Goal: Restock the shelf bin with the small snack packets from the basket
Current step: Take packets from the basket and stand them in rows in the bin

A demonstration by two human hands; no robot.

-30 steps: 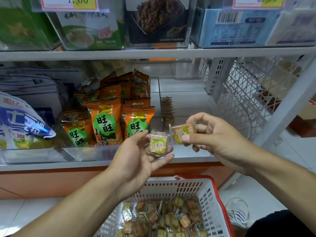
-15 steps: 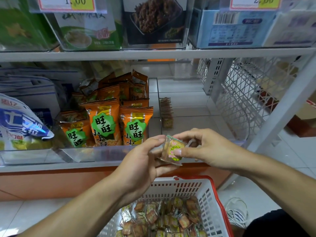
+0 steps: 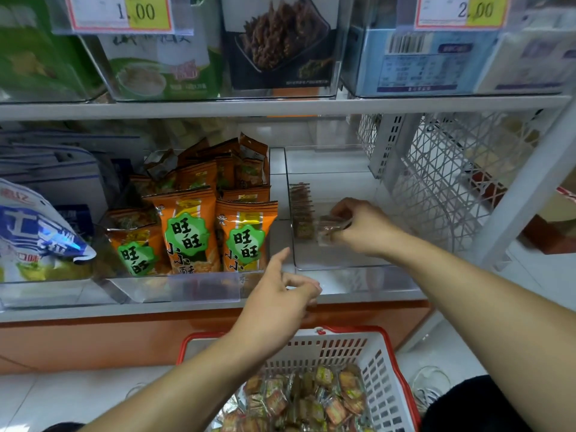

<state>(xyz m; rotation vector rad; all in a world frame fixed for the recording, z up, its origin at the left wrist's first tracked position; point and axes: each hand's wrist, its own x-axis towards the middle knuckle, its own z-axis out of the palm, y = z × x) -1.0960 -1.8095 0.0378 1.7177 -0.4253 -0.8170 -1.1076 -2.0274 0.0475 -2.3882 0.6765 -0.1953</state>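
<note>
In the head view, a small snack packet (image 3: 331, 229) is pinched in the right hand (image 3: 361, 227) inside the clear shelf bin (image 3: 339, 265), beside a standing row of packets (image 3: 301, 210). The left hand (image 3: 282, 304) is held empty and loosely curled, forefinger extended, above the white basket (image 3: 383, 378) where more packets (image 3: 308, 400) are heaped.

You face a white metal shelving unit (image 3: 280, 105) with an orange base panel (image 3: 93, 341) over a pale tiled floor (image 3: 62, 397). White lattice side panels (image 3: 442, 182) close its right end, and yellow-and-white price tags (image 3: 121, 12) hang along the upper shelf.
</note>
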